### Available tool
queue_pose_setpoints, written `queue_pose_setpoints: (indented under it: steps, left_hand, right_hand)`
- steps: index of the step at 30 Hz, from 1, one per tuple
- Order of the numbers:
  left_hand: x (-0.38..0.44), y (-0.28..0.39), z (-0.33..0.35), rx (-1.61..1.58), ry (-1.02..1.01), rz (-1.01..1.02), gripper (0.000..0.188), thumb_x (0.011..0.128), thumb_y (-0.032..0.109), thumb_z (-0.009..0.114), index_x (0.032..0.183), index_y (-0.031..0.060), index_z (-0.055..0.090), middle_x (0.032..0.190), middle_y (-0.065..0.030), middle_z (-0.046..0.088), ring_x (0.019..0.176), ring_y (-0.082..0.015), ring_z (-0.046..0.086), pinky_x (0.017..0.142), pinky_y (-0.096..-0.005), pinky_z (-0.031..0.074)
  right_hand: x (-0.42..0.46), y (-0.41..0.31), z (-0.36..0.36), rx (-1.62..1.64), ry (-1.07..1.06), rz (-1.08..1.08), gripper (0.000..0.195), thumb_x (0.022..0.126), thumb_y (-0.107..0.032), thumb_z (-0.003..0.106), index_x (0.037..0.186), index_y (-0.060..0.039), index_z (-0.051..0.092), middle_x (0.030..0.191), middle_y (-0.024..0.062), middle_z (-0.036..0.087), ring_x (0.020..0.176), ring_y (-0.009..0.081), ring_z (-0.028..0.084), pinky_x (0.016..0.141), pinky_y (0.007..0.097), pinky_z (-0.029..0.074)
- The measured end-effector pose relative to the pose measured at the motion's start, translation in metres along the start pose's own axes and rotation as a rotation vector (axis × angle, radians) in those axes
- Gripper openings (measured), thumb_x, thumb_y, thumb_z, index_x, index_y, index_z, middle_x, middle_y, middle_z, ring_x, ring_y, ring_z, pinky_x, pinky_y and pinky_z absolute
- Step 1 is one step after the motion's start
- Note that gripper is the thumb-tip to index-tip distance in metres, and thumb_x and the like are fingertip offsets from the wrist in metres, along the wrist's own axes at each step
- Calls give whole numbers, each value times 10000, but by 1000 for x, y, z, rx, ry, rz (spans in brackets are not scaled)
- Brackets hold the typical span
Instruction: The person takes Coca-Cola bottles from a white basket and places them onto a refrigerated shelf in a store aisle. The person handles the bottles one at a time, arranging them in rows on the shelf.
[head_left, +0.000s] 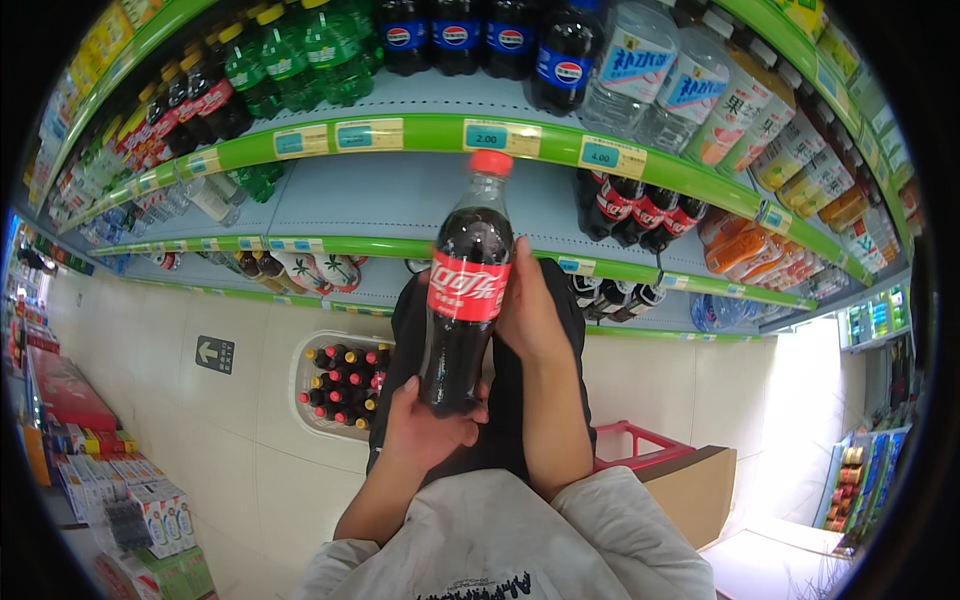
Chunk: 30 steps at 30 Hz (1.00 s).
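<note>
A plastic bottle of Coca-Cola (471, 285) with a red cap and red label stands nearly upright above my lap, its cap leaning slightly right. Beneath its base, my left hand (435, 424) cups and supports it. My right hand (529, 307) lies against the right side at label height, its fingers partly hidden behind the bottle. Behind the cap runs the green front rail of a shelf (420, 135) with price tags. To the left on the floor stands a white plastic basket (304, 409) holding many dark bottles with red and yellow caps.
Pepsi bottles (456, 37), green soda bottles (330, 60) and clear water bottles (630, 67) fill the upper shelf. More cola bottles (652, 210) stand on the shelf below, at right. A red plastic stool (645, 442) and a cardboard box (694, 495) are at my right.
</note>
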<state>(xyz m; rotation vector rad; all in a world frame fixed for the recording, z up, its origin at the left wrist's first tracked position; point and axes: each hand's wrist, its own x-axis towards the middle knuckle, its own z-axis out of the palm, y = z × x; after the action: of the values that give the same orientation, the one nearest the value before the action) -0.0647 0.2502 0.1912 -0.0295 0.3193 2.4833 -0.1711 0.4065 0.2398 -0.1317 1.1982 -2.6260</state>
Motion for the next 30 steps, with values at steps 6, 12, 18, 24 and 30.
queue_pose_setpoints:
  steps: [6, 12, 18, 24, 30]
  left_hand:
    - [10, -8, 19, 1075, 425, 614, 616, 798, 57, 687, 1333, 48, 380, 1252, -173, 434, 1068, -292, 553, 815, -369, 507]
    - [6, -17, 16, 2042, 294, 1035, 452, 754, -65, 682, 1158, 67, 528, 1351, -184, 288, 1266, -408, 382, 1068, -486, 307]
    - [1, -40, 20, 2183, -78, 1251, 337, 701, 127, 825, 1013, 165, 703, 1359, -176, 358, 1248, -442, 385, 1021, -488, 386]
    - [-11, -57, 15, 1984, -229, 1179, 391, 745, 88, 769, 1118, 102, 650, 1357, -223, 335, 1253, -463, 380, 1011, -518, 387]
    - [-9, -58, 12, 2033, -179, 1123, 338, 754, 51, 725, 1072, 141, 653, 1308, -220, 360, 1246, -457, 391, 1012, -497, 402]
  right_hand:
    - [0, -13, -24, -38, 336, -193, 519, 1010, -463, 343, 1205, -12, 509, 1007, 84, 621, 931, 201, 610, 896, 356, 465]
    - [0, -19, -36, 169, 359, 10, 540, 949, -515, 420, 1085, -11, 562, 890, 132, 641, 765, 266, 641, 787, 418, 527]
    - [0, -11, -35, 672, -14, -49, 574, 923, -565, 381, 1024, -28, 557, 814, 156, 584, 656, 307, 607, 661, 468, 543]
    - [5, 6, -36, 995, -506, -151, 584, 943, -559, 344, 1095, -12, 478, 866, 143, 519, 647, 279, 562, 600, 449, 504]
    - [4, 5, -39, 953, -548, -166, 588, 951, -556, 333, 1092, -4, 477, 861, 158, 533, 645, 295, 575, 591, 453, 518]
